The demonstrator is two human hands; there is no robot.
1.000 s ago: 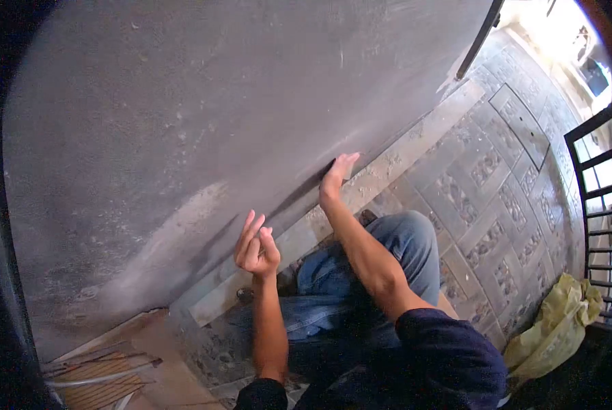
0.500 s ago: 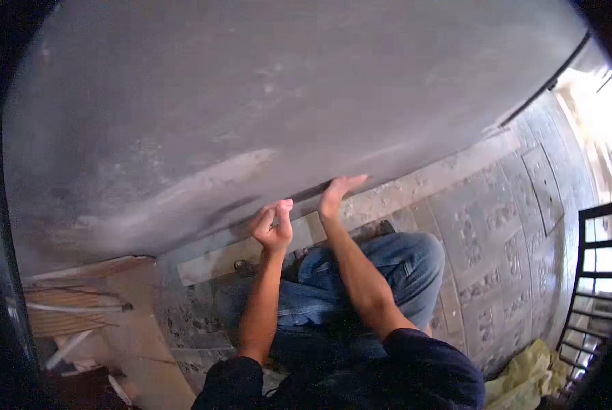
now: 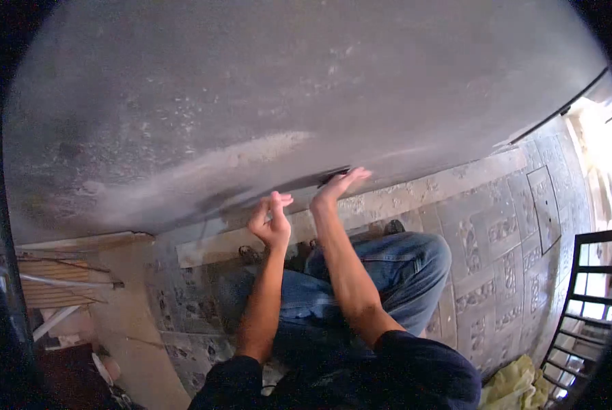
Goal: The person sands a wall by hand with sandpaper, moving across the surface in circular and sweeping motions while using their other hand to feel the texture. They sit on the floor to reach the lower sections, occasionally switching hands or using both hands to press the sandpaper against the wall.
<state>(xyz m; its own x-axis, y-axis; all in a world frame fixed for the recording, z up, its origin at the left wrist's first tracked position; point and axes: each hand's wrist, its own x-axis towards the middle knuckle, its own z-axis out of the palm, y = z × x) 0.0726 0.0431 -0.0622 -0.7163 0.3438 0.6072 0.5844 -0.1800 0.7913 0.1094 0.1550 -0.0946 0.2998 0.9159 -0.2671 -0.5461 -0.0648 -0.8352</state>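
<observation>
My right hand (image 3: 339, 187) is at the lower part of a grey, plastered-looking wall (image 3: 265, 89), bent at the wrist with its fingers stretched to the right. A thin dark flat piece (image 3: 330, 175) shows between this hand and the wall; its kind is not clear. My left hand (image 3: 272, 222) is raised in front of the wall's foot, to the left of the right hand. Its fingers are curled to the thumb in a loose pinch, and nothing shows in them. The wall has pale smears and white specks.
Below the wall runs a pale ledge (image 3: 442, 184) above a patterned tile floor (image 3: 483, 273). My bent knees in jeans (image 3: 401, 273) are close to it. A black metal rack (image 3: 582, 301) and a yellowish cloth or bag (image 3: 518, 386) are at right. Slatted boards (image 3: 57, 280) lie at left.
My right hand has shifted slightly up and left along the wall, and the dark piece shows more distinctly. My left hand stays pinched near the same spot. The camera view has tilted slightly.
</observation>
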